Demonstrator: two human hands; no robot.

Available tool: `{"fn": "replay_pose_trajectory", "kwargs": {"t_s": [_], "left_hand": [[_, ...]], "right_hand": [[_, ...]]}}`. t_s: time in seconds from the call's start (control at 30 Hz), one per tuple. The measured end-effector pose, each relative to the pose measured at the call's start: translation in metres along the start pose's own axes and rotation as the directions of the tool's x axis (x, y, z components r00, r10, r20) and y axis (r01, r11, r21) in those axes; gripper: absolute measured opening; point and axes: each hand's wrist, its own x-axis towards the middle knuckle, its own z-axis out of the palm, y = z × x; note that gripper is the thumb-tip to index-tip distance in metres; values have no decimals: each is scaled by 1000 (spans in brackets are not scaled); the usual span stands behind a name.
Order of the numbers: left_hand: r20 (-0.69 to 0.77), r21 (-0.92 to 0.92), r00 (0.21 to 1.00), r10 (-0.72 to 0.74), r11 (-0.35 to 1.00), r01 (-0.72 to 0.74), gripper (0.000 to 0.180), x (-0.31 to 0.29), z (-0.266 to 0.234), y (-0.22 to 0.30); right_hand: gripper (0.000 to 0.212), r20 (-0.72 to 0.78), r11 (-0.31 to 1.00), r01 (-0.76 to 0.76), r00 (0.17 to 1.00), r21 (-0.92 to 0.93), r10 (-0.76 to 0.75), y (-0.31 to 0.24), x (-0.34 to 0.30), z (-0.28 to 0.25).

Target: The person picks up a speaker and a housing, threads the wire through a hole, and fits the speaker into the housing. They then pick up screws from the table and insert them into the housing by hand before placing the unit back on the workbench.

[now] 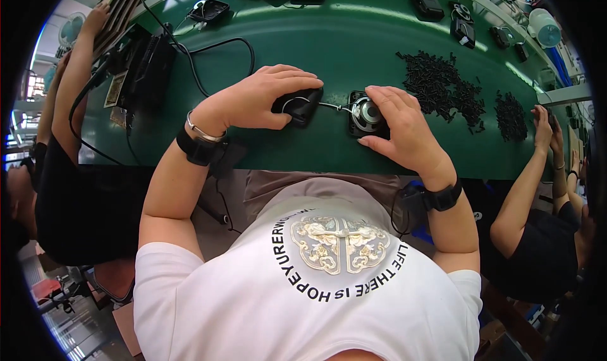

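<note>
One black shell (308, 111) and one round silver speaker (367, 116) in a black frame sit near the front edge of the green desk (303, 152). A short pale wire (334, 106) runs between them. The left hand (265, 98) has its fingers curled around the shell's left side. The right hand (403, 124) holds the speaker between thumb and fingers, though how tight is hard to see. Off to the right lies a big pile of small black bits (436, 86).
</note>
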Motion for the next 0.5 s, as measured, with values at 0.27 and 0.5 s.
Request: {"fn": "replay_pose_trajectory", "kwargs": {"t_s": [0.27,0.5], "left_hand": [[103,203,874,-474,871,448,50,-1,-4,63],[51,180,945,-323,934,309,40,-6,9,53]], "right_hand": [[71,-88,994,-63,995,-95,54,-12,-3,14],[70,-130,992,-60,990,-107,46,-12,-3,18]]}}
